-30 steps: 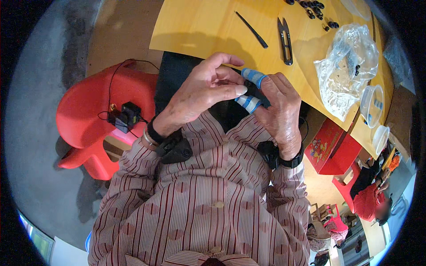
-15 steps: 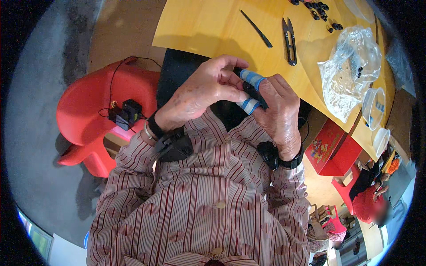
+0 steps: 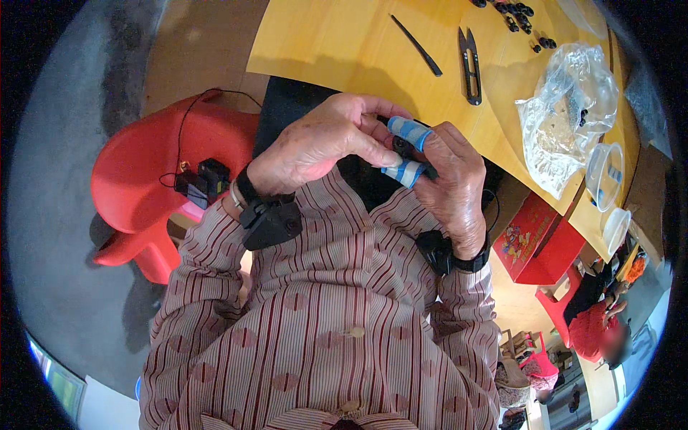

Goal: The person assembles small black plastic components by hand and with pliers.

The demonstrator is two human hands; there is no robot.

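Observation:
In front of my chest, just off the table's near edge, both hands meet around a small black piece (image 3: 403,147); its exact kind cannot be made out. My right hand (image 3: 455,175) pinches it between thumb and forefinger, both wrapped in blue-and-white striped bands (image 3: 408,132). From the other side, my left hand (image 3: 322,140) is closed, its thumb tip against the lower band and its fingers behind the piece. Whatever lies between the left fingertips is partly hidden. On the table beyond lie a slim black pointed tool (image 3: 417,46) and black thread snips (image 3: 470,68).
The yellow table (image 3: 315,43) carries small black pieces (image 3: 517,16), a crumpled clear bag (image 3: 555,122) and clear plastic tubs (image 3: 604,175) at right. A red box (image 3: 534,240) stands below its edge. To the left, a red chair (image 3: 136,179) holds a black adapter. Another person (image 3: 595,326) sits far right.
My left hand has shifted slightly down and its wrist has turned, showing more of the black wrist device. The right hand has tilted a little, so the black piece shows more clearly.

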